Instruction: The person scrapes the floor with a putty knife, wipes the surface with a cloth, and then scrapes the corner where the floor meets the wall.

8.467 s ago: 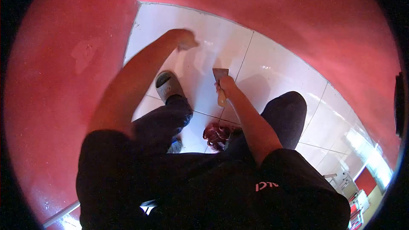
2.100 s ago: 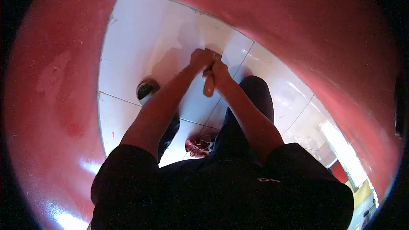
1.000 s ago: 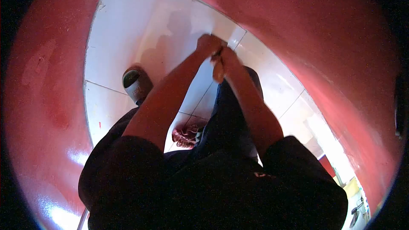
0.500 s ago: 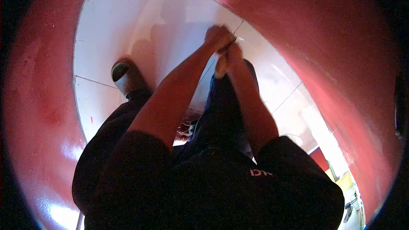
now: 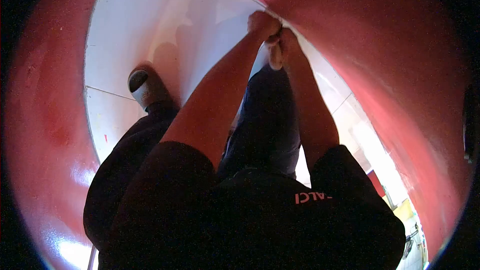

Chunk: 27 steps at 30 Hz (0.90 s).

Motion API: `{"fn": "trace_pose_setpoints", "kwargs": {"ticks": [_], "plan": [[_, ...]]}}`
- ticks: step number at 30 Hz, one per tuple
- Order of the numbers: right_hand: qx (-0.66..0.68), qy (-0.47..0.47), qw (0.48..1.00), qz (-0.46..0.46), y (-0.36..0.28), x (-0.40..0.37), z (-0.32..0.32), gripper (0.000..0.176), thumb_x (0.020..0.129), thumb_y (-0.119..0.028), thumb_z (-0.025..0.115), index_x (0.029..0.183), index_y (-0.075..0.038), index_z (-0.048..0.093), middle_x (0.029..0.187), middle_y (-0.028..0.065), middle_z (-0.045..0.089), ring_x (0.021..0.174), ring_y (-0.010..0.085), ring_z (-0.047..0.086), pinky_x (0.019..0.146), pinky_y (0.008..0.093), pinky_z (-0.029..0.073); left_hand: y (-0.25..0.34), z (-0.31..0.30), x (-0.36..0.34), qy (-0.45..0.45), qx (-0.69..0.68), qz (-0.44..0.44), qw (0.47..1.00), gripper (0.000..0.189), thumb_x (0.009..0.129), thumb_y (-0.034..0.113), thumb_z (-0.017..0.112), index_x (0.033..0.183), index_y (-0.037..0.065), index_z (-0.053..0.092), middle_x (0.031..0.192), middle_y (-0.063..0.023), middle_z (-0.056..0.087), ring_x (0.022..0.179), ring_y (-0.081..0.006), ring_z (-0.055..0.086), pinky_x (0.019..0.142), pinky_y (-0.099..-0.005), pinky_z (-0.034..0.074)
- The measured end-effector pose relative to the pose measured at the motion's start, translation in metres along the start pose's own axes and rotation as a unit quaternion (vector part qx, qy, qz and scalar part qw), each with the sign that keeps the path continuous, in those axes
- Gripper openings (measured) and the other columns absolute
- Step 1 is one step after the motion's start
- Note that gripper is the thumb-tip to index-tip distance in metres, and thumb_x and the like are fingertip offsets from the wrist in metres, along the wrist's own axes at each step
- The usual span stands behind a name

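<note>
My left hand (image 5: 264, 25) is closed, knuckles up, close to the line where the pale tiled floor (image 5: 135, 30) meets the red wall. Beside it on the right, my right hand (image 5: 290, 42) is also closed, and the two nearly touch. Between and just below them shows a pale, narrow shape (image 5: 275, 56), perhaps part of a foot, at the end of my dark trouser leg (image 5: 270, 105). What the fingers grip is hidden and too dark to tell.
My other foot, in a grey-green clog (image 5: 148, 90), rests on the tiles at the left. Red curved walls (image 5: 50, 95) rise on both sides. Bright light and small, unclear objects (image 5: 412, 237) show at the lower right.
Both hands and the pale shape have moved up and slightly right, closer to the right-hand wall. The dark trouser leg has shifted with them. The foot in the clog has barely moved.
</note>
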State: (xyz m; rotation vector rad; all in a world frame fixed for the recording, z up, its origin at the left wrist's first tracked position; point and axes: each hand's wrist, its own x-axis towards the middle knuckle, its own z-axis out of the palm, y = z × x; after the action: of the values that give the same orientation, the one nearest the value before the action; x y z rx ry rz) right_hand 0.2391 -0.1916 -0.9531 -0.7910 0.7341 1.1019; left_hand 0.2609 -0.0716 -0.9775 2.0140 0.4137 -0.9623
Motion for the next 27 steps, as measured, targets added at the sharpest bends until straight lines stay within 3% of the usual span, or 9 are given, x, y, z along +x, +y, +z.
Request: {"fn": "trace_pose_setpoints", "kwargs": {"ticks": [4, 8, 13, 17, 18, 21, 22, 24, 27], "plan": [[0.014, 0.138, 0.984, -0.114, 0.064, -0.007, 0.034, 0.024, 0.085, -0.029, 0.043, 0.081, -0.008, 0.052, 0.070, 0.0056, 0.053, 0.055, 0.0181, 0.052, 0.044, 0.0330, 0.042, -0.053, 0.014, -0.065, -0.040, 0.217, 0.147, 0.964, 0.044, 0.081, 0.048, 0.040, 0.088, 0.011, 0.065, 0.087, -0.0155, 0.063, 0.081, -0.0296, 0.061, 0.074, -0.0423, 0.046], [-0.062, 0.120, 0.987, -0.089, 0.118, 0.011, 0.054, 0.036, 0.087, -0.036, 0.042, 0.092, -0.002, 0.052, 0.069, 0.0088, 0.054, 0.056, 0.0186, 0.052, 0.047, 0.0310, 0.044, -0.158, 0.037, -0.018, 0.015, 0.236, 0.052, 0.970, 0.048, 0.082, 0.049, 0.039, 0.084, 0.008, 0.064, 0.078, -0.0193, 0.062, 0.075, -0.0318, 0.061, 0.071, -0.0444, 0.047], [-0.096, 0.179, 0.968, -0.150, 0.016, 0.063, 0.153, 0.032, 0.089, -0.030, 0.036, 0.082, -0.003, 0.052, 0.065, 0.0105, 0.053, 0.053, 0.0204, 0.052, 0.043, 0.0352, 0.044, -0.052, -0.127, -0.010, 0.055, -0.060, -0.115, 0.990, 0.042, 0.073, 0.045, 0.053, 0.070, 0.005, 0.065, 0.066, -0.0149, 0.062, 0.066, -0.0279, 0.063, 0.066, -0.0364, 0.049], [-0.045, 0.140, 0.978, -0.146, 0.075, 0.047, 0.134, 0.035, 0.089, -0.033, 0.035, 0.084, -0.002, 0.051, 0.065, 0.0108, 0.051, 0.054, 0.0208, 0.051, 0.042, 0.0361, 0.042, -0.149, -0.049, 0.009, 0.014, 0.219, 0.047, 0.975, 0.043, 0.081, 0.040, 0.039, 0.099, 0.007, 0.060, 0.094, -0.0214, 0.060, 0.092, -0.0292, 0.058, 0.082, -0.0371, 0.043], [-0.120, 0.209, 0.971, 0.010, 0.089, 0.044, 0.126, 0.041, 0.090, -0.039, 0.034, 0.084, -0.002, 0.051, 0.064, 0.0112, 0.051, 0.053, 0.0214, 0.051, 0.043, 0.0376, 0.042, -0.174, -0.037, -0.006, 0.031, 0.181, -0.007, 0.983, 0.045, 0.077, 0.042, 0.048, 0.103, 0.007, 0.058, 0.096, -0.0219, 0.059, 0.094, -0.0302, 0.057, 0.082, -0.0383, 0.043], [-0.053, 0.179, 0.980, -0.068, 0.070, 0.042, 0.164, 0.041, 0.088, -0.039, 0.040, 0.100, -0.001, 0.051, 0.072, 0.0093, 0.054, 0.055, 0.0210, 0.052, 0.045, 0.0336, 0.044, -0.258, -0.020, 0.043, 0.130, 0.009, -0.020, 0.991, 0.047, 0.074, 0.044, 0.058, 0.101, 0.006, 0.060, 0.094, -0.0188, 0.061, 0.091, -0.0313, 0.057, 0.080, -0.0390, 0.043], [-0.143, 0.153, 0.973, -0.094, 0.061, 0.068, 0.151, 0.039, 0.088, -0.037, 0.040, 0.095, 0.000, 0.052, 0.073, 0.0106, 0.054, 0.057, 0.0220, 0.053, 0.047, 0.0348, 0.045, -0.170, -0.058, 0.024, 0.063, 0.163, -0.004, 0.985, 0.057, 0.081, 0.055, 0.037, 0.099, 0.004, 0.059, 0.086, -0.0218, 0.061, 0.087, -0.0350, 0.059, 0.077, -0.0427, 0.044], [-0.128, 0.155, 0.974, -0.104, 0.025, 0.079, 0.174, 0.036, 0.087, -0.034, 0.040, 0.090, 0.000, 0.053, 0.072, 0.0126, 0.055, 0.058, 0.0232, 0.054, 0.049, 0.0359, 0.044, -0.096, -0.137, -0.015, 0.056, -0.172, -0.100, 0.979, 0.045, 0.074, 0.046, 0.057, 0.067, 0.002, 0.061, 0.064, -0.0139, 0.060, 0.059, -0.0256, 0.060, 0.054, -0.0367, 0.047], [-0.180, 0.059, 0.970, -0.152, 0.029, 0.062, 0.170, 0.041, 0.087, -0.040, 0.042, 0.093, -0.002, 0.054, 0.076, 0.0112, 0.055, 0.063, 0.0203, 0.053, 0.051, 0.0343, 0.044, -0.127, -0.118, -0.013, 0.062, -0.182, -0.031, 0.981, 0.042, 0.074, 0.044, 0.055, 0.076, 0.003, 0.062, 0.073, -0.0140, 0.061, 0.065, -0.0256, 0.060, 0.059, -0.0362, 0.047]]}}
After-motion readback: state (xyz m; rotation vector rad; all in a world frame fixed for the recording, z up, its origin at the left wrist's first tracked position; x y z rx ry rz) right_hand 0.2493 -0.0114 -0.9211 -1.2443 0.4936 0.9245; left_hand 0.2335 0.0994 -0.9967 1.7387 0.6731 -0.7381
